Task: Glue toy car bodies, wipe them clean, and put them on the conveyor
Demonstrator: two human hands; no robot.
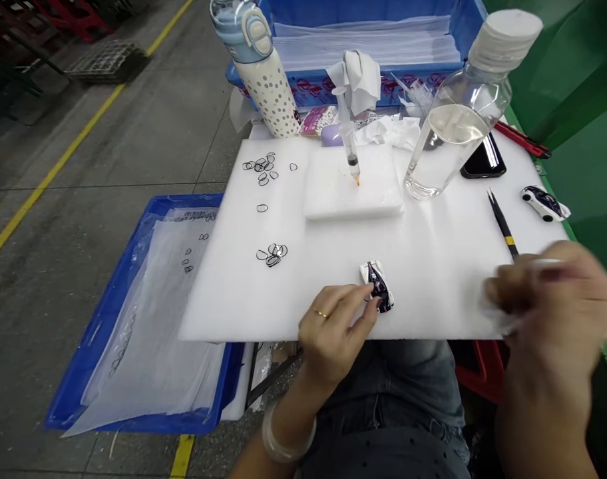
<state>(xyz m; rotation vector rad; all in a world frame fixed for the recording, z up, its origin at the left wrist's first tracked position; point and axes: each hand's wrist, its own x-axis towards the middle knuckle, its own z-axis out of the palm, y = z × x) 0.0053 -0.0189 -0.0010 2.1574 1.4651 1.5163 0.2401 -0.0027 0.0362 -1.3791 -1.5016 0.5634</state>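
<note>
White foam board [433,256] spans the work area, its near edge above the person's lap. At that edge the left hand [328,326] reaches in, thumb and forefinger tips close together at a small white-and-dark toy car [382,285]; the fingers touch it, but whether they pinch it I cannot tell. Well apart, the right hand [558,313] is curled around a white wad [506,322] (motion blur hides what it is). The step in hand looks like fine fingertip work on the car, and from this pose any move calls for a light steadying touch, with the wad kept off the car until the hand is under control. Beyond the left hand sits a cluster of thin black rings [274,253]; lower, left of the board, is a blue tray [96,339] of white sheets [168,319]. Tweezers [500,223] lie just past the right hand, with a second toy car [546,203] farther right. Farther back, a syringe [350,143] stands tip down on a foam block [333,199], near a bottle of clear liquid [443,153]. A blue bin [333,8] of white sheets is behind them all.
</note>
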